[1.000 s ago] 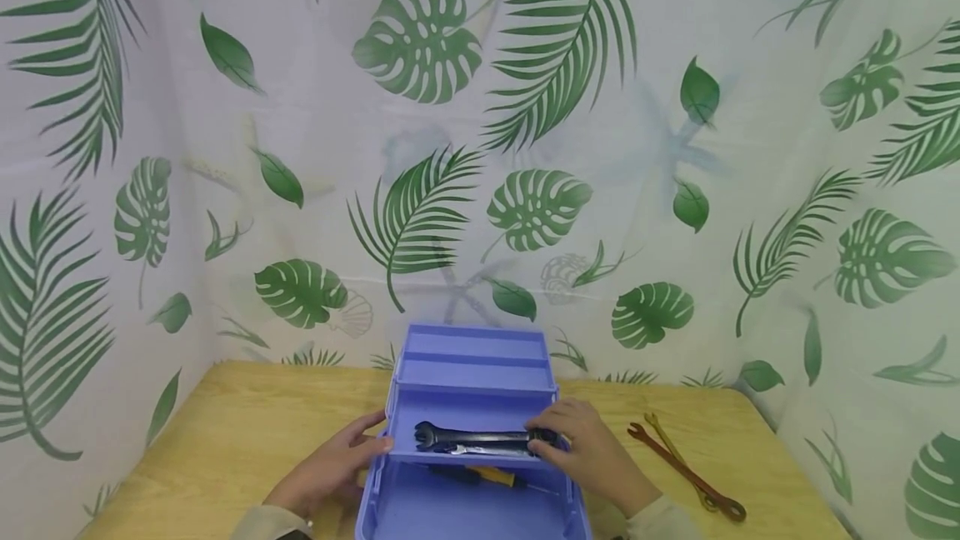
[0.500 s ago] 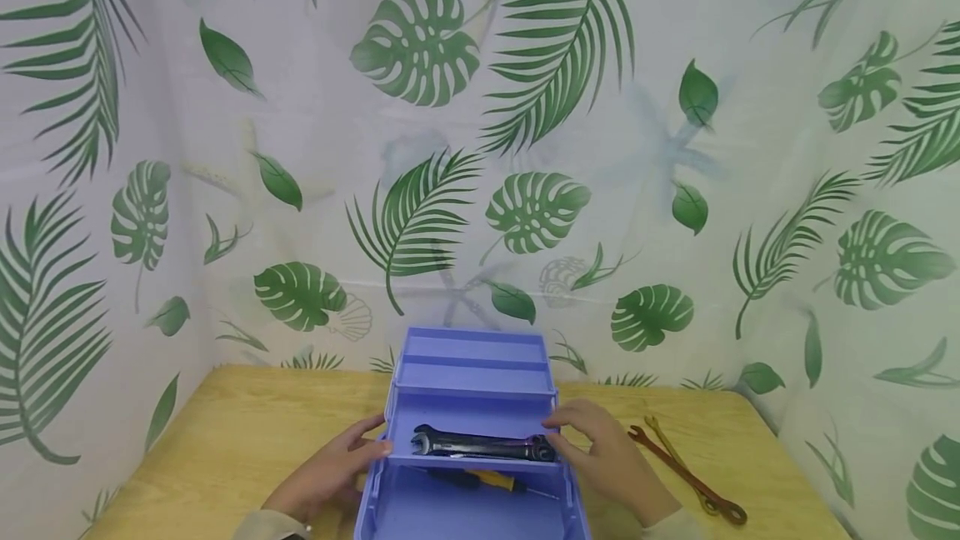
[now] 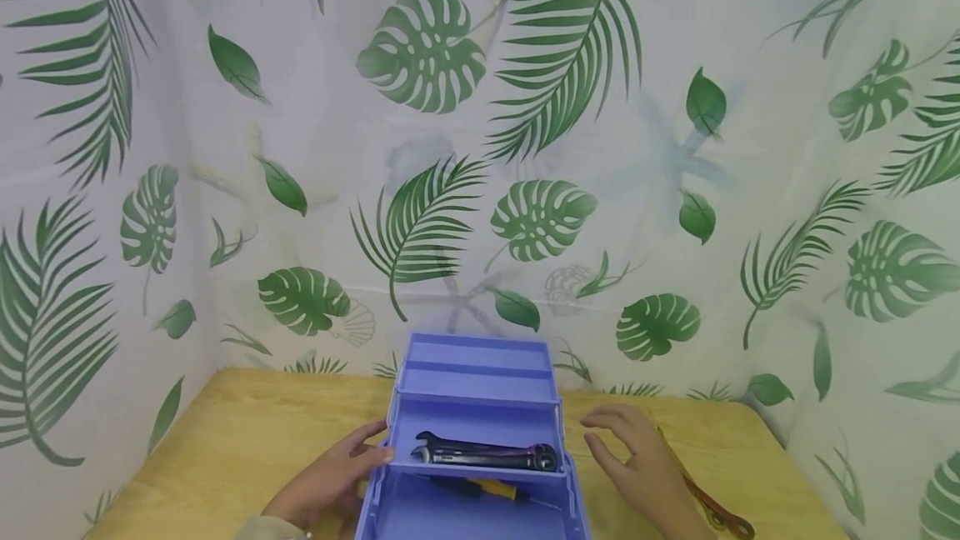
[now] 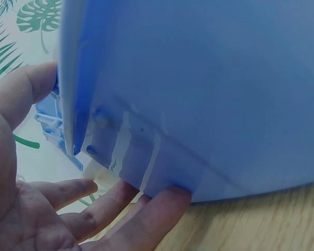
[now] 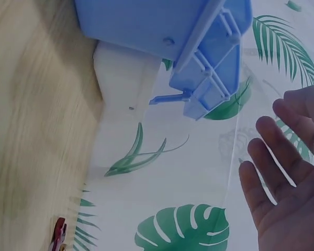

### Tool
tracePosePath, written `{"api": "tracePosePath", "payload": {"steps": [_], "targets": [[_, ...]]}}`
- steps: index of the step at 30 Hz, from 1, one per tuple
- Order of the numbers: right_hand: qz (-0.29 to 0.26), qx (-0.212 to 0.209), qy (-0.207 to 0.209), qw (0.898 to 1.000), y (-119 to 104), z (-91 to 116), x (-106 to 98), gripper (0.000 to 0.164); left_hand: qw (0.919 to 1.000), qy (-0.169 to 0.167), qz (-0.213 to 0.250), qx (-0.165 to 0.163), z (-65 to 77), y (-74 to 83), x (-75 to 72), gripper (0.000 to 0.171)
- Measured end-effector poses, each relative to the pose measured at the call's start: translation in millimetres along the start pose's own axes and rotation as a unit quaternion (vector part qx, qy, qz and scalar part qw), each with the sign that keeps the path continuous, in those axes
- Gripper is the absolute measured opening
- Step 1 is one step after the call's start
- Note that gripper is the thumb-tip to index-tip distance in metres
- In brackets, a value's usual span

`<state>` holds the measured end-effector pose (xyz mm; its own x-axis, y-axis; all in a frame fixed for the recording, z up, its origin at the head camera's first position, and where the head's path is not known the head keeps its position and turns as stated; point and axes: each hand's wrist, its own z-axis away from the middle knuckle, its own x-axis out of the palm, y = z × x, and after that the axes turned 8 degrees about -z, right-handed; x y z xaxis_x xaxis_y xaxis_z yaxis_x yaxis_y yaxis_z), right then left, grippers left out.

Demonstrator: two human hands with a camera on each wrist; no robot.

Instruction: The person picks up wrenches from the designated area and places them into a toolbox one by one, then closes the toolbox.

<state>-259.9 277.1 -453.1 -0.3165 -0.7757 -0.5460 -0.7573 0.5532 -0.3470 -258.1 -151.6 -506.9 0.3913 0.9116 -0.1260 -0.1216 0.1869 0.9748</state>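
Note:
A blue toolbox point(image 3: 472, 517) stands with its lid and tray raised. Dark combination wrenches point(image 3: 487, 454) lie side by side in the tray point(image 3: 480, 415). Below them, a screwdriver point(image 3: 491, 487) with a black and yellow handle rests in the bottom compartment, partly hidden by the tray. My left hand point(image 3: 333, 473) holds the toolbox's left side; the left wrist view shows the thumb at the tray edge and fingers against the outer wall point(image 4: 225, 104). Off to the toolbox's right, my right hand point(image 3: 641, 465) hovers with fingers spread, holding nothing.
On the wooden table point(image 3: 262, 432), a reddish wrench point(image 3: 720, 515) lies crossed with a gold one right of the toolbox, partly behind my right hand. A leaf-print cloth point(image 3: 465, 140) hangs close behind and along both sides.
My right hand has let go of the wrenches in the tray and moved right, away from the toolbox. The wrenches have shifted slightly. My left hand stays on the toolbox's side.

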Motion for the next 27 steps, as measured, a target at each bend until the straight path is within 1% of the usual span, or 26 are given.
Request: {"api": "tracePosePath", "payload": {"steps": [4,8,13,18,22,27], "targets": [[0.048,0.021,-0.009,0.999,2.3,0.9,-2.5,0.031,0.9999,0.004,-0.001,-0.011,0.6,0.8,-0.2,0.083],[0.078,0.056,-0.024,0.995,5.1,4.0,-1.1,0.03,0.9998,0.007,-0.006,-0.017,1.4,1.9,0.1,0.083],[0.089,0.092,-0.037,0.991,6.3,7.5,0.0,0.029,0.9995,0.011,-0.01,-0.029,1.1,3.7,2.4,0.084],[0.089,0.102,-0.038,0.99,2.8,7.6,-1.2,0.029,0.9994,0.013,-0.012,-0.029,-0.4,3.9,3.1,0.084],[0.09,0.11,-0.044,0.989,3.4,9.5,-0.4,0.029,0.9996,0.011,-0.009,-0.024,1.0,2.0,3.1,0.083],[0.097,0.115,-0.047,0.987,4.0,8.7,0.6,0.029,0.9996,0.014,-0.004,-0.025,3.0,1.3,3.2,0.084]]}}
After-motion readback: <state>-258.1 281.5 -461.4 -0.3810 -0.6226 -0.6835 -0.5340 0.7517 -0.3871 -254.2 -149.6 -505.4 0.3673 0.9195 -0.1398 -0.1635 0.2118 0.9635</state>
